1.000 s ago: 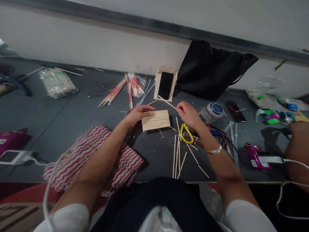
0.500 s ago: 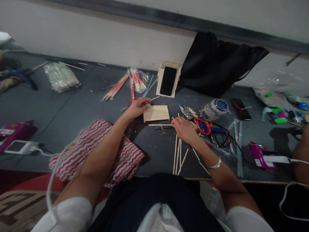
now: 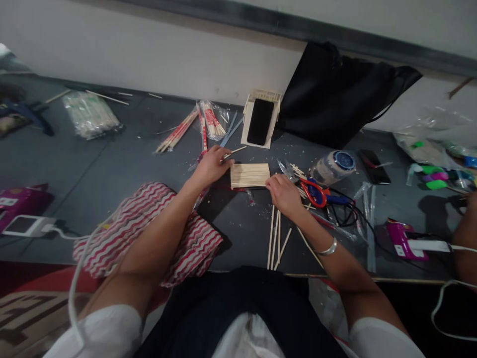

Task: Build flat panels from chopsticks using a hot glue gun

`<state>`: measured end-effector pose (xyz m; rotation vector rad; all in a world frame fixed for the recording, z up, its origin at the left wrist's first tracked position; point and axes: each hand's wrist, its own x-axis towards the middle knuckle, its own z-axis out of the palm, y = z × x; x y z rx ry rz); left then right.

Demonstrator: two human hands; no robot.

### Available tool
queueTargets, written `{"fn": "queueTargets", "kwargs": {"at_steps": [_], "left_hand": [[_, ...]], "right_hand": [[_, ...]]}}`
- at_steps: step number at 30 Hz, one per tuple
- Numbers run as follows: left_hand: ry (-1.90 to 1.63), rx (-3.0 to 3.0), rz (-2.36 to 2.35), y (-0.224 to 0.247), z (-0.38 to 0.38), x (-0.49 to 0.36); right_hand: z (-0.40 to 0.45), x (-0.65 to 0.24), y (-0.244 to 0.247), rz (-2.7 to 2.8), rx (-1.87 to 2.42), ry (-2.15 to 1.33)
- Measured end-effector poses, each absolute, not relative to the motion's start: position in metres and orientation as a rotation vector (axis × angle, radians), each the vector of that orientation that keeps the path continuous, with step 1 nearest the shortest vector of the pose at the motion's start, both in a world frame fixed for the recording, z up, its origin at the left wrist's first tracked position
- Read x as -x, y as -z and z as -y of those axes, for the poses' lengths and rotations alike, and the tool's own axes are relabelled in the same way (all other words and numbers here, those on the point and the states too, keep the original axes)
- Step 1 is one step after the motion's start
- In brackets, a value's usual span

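Note:
A small flat panel of pale wooden sticks [image 3: 250,175], laid side by side, rests on the dark table between my hands. My left hand [image 3: 213,165] is at its left end, fingertips against the edge, with a short wooden stick [image 3: 238,149] poking out from between the fingers. At the lower right corner my right hand [image 3: 285,195] is closed in a pinch on the end of a thin stick that lies along the panel's near edge; the fingers hide its tip. Several loose sticks [image 3: 274,238] lie below my right hand.
Red-handled scissors [image 3: 314,193], a blue-lidded jar [image 3: 331,168] and cables stand to the right. A phone [image 3: 260,122] leans at the back beside a black bag [image 3: 335,99]. Striped cloth [image 3: 149,228] lies under my left forearm. Bagged sticks [image 3: 91,114] lie far left. Another person's arm [image 3: 465,243] shows at right.
The panel has slid a little to the right. My right hand has brought the thin stick up against its near edge. My left fingers have opened slightly around the short stick.

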<state>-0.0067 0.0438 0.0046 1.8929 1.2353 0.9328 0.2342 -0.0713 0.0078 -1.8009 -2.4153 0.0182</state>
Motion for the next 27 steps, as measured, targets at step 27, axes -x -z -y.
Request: {"fn": "queueTargets", "kwargs": {"at_steps": [27], "left_hand": [[0.455, -2.361, -1.286, -0.055, -0.024, 0.030]], "right_hand": [[0.073, -0.256, -0.006, 2.254, 1.654, -0.138]]}}
